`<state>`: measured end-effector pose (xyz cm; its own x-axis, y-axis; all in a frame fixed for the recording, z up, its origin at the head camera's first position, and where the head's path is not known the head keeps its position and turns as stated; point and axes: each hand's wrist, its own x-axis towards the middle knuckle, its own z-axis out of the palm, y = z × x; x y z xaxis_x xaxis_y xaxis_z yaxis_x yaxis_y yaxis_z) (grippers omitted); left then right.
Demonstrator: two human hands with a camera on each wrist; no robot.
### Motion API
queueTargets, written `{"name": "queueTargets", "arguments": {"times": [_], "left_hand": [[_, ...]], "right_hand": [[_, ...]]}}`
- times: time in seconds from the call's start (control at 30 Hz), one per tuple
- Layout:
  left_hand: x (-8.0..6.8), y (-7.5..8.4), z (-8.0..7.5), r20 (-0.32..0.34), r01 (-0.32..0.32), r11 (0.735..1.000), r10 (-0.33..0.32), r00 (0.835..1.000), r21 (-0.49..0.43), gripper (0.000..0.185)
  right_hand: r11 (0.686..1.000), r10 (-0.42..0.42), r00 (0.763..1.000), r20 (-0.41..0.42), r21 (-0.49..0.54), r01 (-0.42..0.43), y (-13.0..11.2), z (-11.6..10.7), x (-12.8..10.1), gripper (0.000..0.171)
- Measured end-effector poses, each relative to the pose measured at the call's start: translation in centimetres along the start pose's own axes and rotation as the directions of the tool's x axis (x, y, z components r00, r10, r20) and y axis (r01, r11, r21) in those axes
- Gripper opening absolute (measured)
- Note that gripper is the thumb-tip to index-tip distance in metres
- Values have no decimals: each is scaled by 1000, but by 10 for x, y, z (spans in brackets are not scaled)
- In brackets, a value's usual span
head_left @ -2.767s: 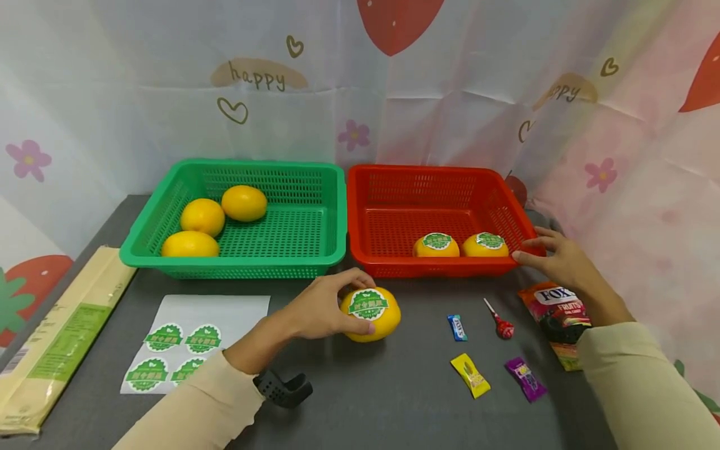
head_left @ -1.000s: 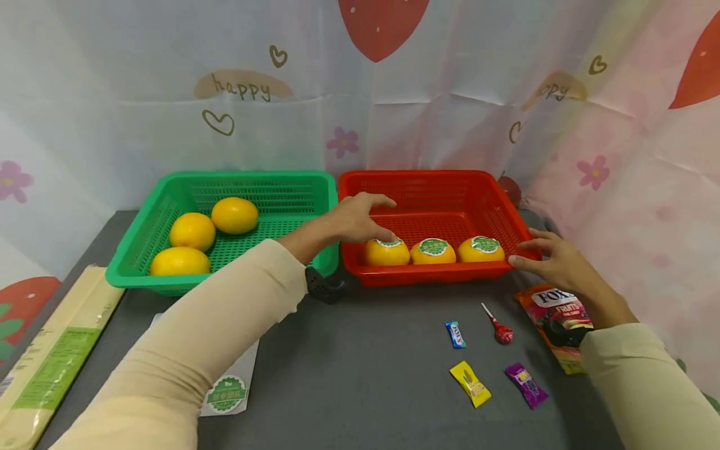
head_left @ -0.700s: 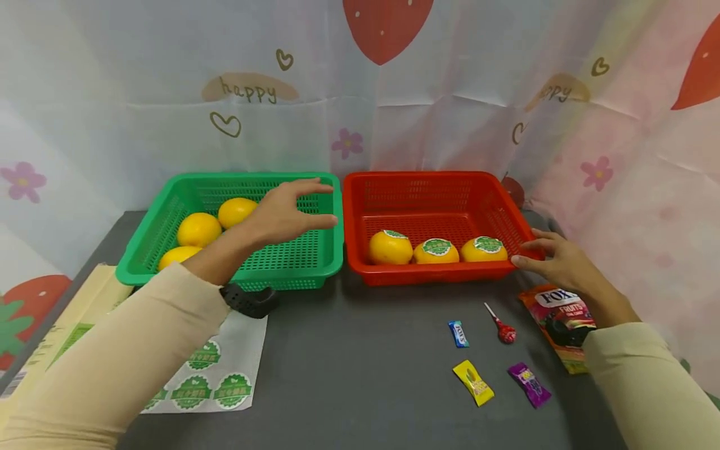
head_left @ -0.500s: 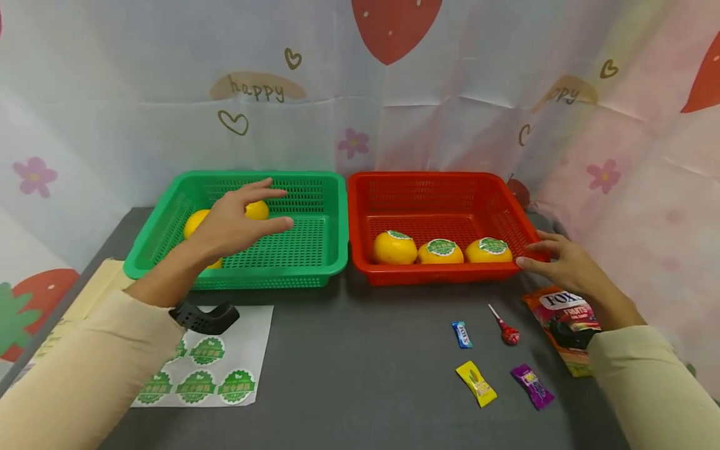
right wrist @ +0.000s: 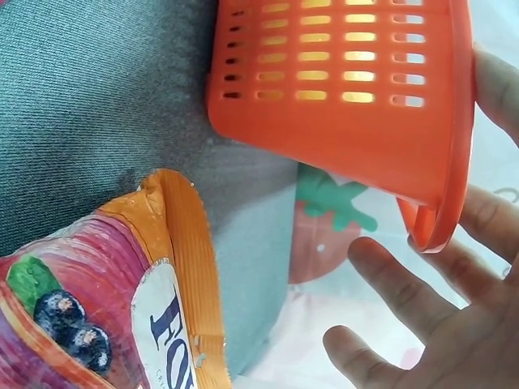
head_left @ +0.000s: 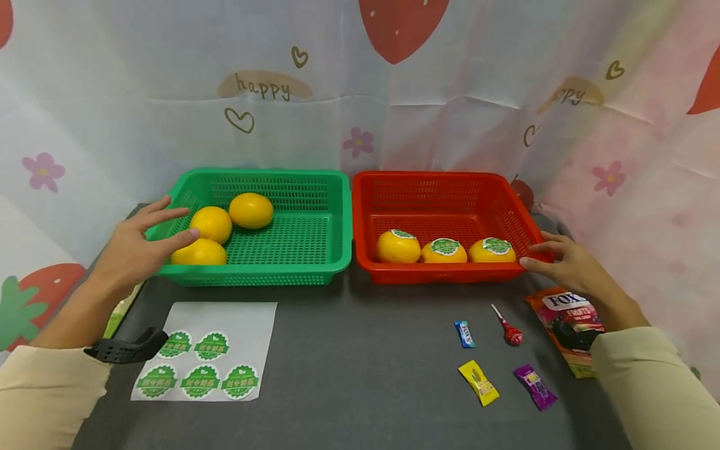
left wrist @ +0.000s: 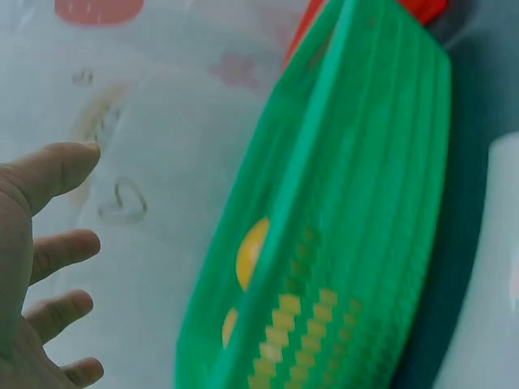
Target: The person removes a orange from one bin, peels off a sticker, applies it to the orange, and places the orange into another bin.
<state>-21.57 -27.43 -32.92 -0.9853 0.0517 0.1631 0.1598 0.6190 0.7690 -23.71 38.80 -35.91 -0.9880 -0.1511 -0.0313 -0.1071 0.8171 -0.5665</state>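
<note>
At the left edge of the green basket, my left hand is held in the air with fingers apart, holding nothing. Three plain yellow-orange oval fruits, one of them the nearest fruit, lie in that basket. My right hand rests on the front right corner of the red basket, thumb and fingers touching its rim. In the red basket, three similar fruits stand in a row along the front, among them the left fruit; each bears a round green sticker.
A white sheet with several green round stickers lies front left. On the right are a blue candy, a yellow candy, a purple candy, a lollipop and a candy bag. A long package is partly hidden.
A stickered fruit that my left hand held now lies at the left in the red basket. The left hand has let go and moved left, past the green basket. My right hand stays put.
</note>
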Motion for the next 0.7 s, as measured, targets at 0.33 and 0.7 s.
{"name": "queueTargets", "arguments": {"times": [0.33, 0.7], "left_hand": [[-8, -56, -13, -24, 92, 996, -92, 996, 22, 69], [-18, -90, -16, -57, 97, 988, -91, 994, 119, 69]], "right_hand": [[1000, 10, 1000, 21, 14, -10, 0, -2, 1, 66], [997, 70, 993, 91, -42, -67, -11, -13, 5, 73]]}}
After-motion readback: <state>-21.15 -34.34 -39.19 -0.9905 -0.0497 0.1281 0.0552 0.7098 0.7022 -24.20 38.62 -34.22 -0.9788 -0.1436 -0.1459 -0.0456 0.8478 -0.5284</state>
